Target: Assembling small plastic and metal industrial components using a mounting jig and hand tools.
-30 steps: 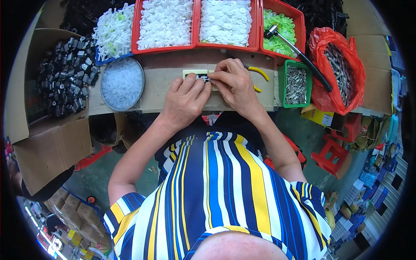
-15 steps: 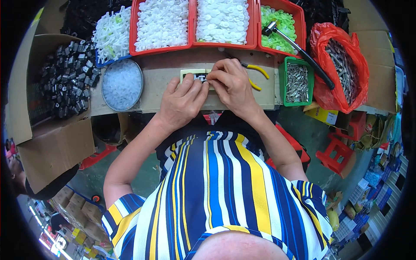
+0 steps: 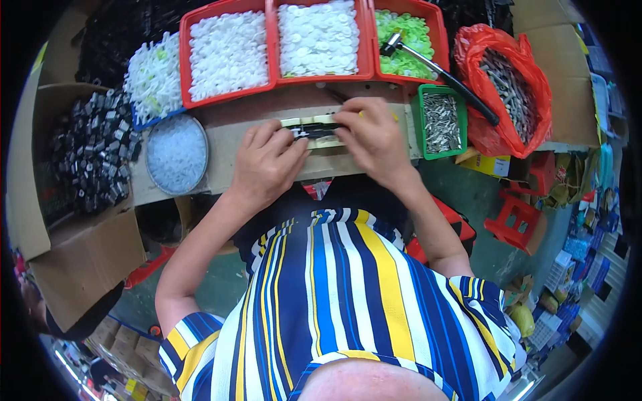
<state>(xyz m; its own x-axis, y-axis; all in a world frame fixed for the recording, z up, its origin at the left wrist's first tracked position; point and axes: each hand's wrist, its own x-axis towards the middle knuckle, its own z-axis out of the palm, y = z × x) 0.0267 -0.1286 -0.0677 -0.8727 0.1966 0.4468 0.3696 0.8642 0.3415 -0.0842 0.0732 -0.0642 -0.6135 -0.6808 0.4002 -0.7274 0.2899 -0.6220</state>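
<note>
On the cardboard-covered bench, a cream-coloured block-like fixture (image 3: pixel 326 119) lies between my hands. A slim black part (image 3: pixel 315 130) with small white bits at its left end runs along it; whether it sits in the fixture or just above cannot be made out. My left hand (image 3: pixel 264 162) is closed, fingertips gripping the part's left end. Thumb and bent fingers of my right hand (image 3: pixel 376 142) close on its right end, hiding that end. Pliers with yellow handles (image 3: pixel 394 116) lie mostly hidden behind the right hand.
Red bins of white pieces (image 3: pixel 227 53), white discs (image 3: pixel 317 40) and green pieces (image 3: pixel 404 40) line the back. A hammer (image 3: pixel 445 77) rests across the green bin. A green tray (image 3: pixel 422 127) of metal pins, a red bag (image 3: pixel 540 110), a round dish (image 3: pixel 204 157) and a carton of black parts (image 3: pixel 43 194) flank the work.
My hands have moved slightly apart, and the black part now shows between them. The right hand now covers more of the pliers. The whole view has shifted and turned a little.
</note>
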